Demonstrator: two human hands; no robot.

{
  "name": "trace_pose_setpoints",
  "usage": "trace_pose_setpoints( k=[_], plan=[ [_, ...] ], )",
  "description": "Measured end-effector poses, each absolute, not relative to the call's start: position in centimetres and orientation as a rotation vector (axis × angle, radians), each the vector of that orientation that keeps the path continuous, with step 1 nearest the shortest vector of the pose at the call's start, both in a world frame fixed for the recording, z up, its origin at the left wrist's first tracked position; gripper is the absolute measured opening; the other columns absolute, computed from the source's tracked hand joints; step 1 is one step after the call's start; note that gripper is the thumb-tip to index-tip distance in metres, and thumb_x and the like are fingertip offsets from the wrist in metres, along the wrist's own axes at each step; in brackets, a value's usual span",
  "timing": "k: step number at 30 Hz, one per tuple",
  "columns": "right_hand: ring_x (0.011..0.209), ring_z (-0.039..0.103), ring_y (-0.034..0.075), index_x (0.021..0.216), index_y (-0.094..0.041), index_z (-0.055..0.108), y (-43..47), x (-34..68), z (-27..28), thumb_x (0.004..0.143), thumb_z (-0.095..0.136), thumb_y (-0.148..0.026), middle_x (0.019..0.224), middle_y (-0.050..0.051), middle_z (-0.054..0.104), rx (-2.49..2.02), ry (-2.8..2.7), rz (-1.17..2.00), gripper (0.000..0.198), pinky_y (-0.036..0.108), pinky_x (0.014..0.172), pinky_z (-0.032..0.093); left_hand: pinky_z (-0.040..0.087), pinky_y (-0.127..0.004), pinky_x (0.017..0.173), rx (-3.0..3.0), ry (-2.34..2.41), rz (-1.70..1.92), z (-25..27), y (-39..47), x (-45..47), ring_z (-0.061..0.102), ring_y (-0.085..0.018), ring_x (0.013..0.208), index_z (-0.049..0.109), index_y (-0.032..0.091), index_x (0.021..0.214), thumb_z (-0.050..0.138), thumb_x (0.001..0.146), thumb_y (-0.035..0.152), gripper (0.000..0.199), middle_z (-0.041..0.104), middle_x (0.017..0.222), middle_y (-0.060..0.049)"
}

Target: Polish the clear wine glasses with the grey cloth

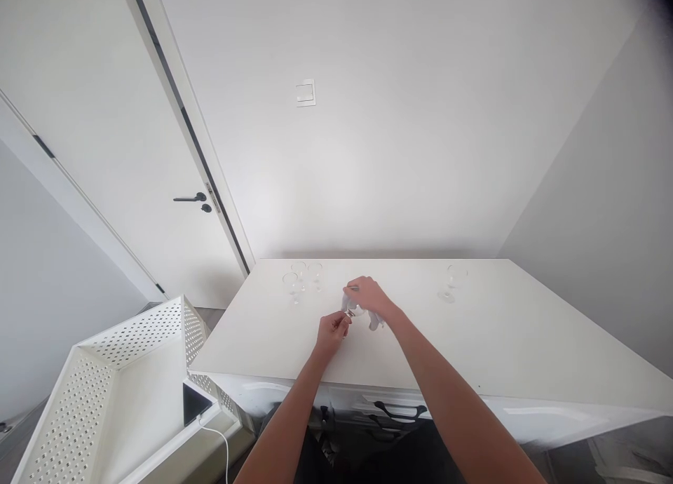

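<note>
In the head view, my left hand (332, 327) is closed on a small clear stemmed glass (358, 311), with its fingertips near the stem. My right hand (368, 293) is closed on a white cloth (375, 321), which it presses against the glass's bowl. Part of the cloth hangs below the right wrist. Hands and cloth hide much of the glass. Both hands are just above the white tabletop (410, 358) of a cabinet.
Three clear stemmed glasses, one of them in front (290, 280), stand grouped at the back left. Another stemmed glass (446, 297) stands at the back right. A white perforated shelf unit (147, 323) adjoins the left side. Black drawer handles (400, 409) project from the cabinet front.
</note>
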State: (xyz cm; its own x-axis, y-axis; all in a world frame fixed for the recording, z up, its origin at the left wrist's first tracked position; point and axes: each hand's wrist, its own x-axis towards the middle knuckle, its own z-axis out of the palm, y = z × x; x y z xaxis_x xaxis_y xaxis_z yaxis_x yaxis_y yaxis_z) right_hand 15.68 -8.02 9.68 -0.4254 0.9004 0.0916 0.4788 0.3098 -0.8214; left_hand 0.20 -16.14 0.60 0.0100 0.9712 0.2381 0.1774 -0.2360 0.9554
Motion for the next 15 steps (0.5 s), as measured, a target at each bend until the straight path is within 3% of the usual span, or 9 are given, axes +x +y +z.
trace_pose_setpoints(
  k=[3,7,10,12,15],
  plan=[
    [0.059,0.052,0.017,0.066,-0.02,0.055,-8.1,15.7,8.8,0.081,0.068,-0.05,0.064,0.001,0.06,-1.057,-1.355,1.57,0.036,0.031,0.059,0.042,0.038,-0.027,0.06,1.448,1.157,1.339,0.8,-16.2,0.1,0.049,-0.014,0.057,0.068,0.016,0.077,0.061,0.088,0.06,0.046,0.053,0.056,0.0],
    [0.059,0.049,0.017,0.078,-0.023,0.058,-10.7,13.9,5.7,0.083,0.057,-0.061,0.061,-0.002,0.054,-0.821,-0.77,1.663,0.038,0.032,0.059,0.044,0.043,-0.029,0.063,1.327,1.067,1.36,1.0,-16.0,0.1,0.05,-0.015,0.061,0.067,0.015,0.073,0.065,0.084,0.066,0.052,0.054,0.059,-0.001],
    [0.06,0.051,0.018,0.077,-0.023,0.058,-13.3,12.7,3.8,0.083,0.06,-0.05,0.058,-0.002,0.051,-0.774,-0.729,1.651,0.028,0.033,0.063,0.048,0.04,-0.027,0.06,1.242,1.032,1.407,1.1,-16.0,0.0,0.046,-0.013,0.061,0.063,0.014,0.065,0.068,0.082,0.065,0.054,0.052,0.061,-0.001],
    [0.073,0.059,0.021,0.09,-0.022,0.065,-14.6,12.5,3.3,0.084,0.063,-0.04,0.071,0.0,0.062,-0.713,-0.888,1.666,0.019,0.034,0.075,0.052,0.038,-0.026,0.059,1.191,1.037,1.443,1.2,-16.0,-0.1,0.045,-0.012,0.062,0.065,0.014,0.065,0.071,0.081,0.06,0.05,0.053,0.062,-0.001],
    [0.102,0.063,0.023,0.119,-0.025,0.065,-15.3,12.6,3.2,0.089,0.064,-0.036,0.107,0.004,0.07,-0.658,-1.151,1.549,0.032,0.037,0.098,0.048,0.038,-0.026,0.059,1.13,1.047,1.45,1.2,-15.9,0.0,0.046,-0.013,0.063,0.07,0.013,0.066,0.08,0.073,0.048,0.037,0.058,0.064,-0.002]
  ],
)
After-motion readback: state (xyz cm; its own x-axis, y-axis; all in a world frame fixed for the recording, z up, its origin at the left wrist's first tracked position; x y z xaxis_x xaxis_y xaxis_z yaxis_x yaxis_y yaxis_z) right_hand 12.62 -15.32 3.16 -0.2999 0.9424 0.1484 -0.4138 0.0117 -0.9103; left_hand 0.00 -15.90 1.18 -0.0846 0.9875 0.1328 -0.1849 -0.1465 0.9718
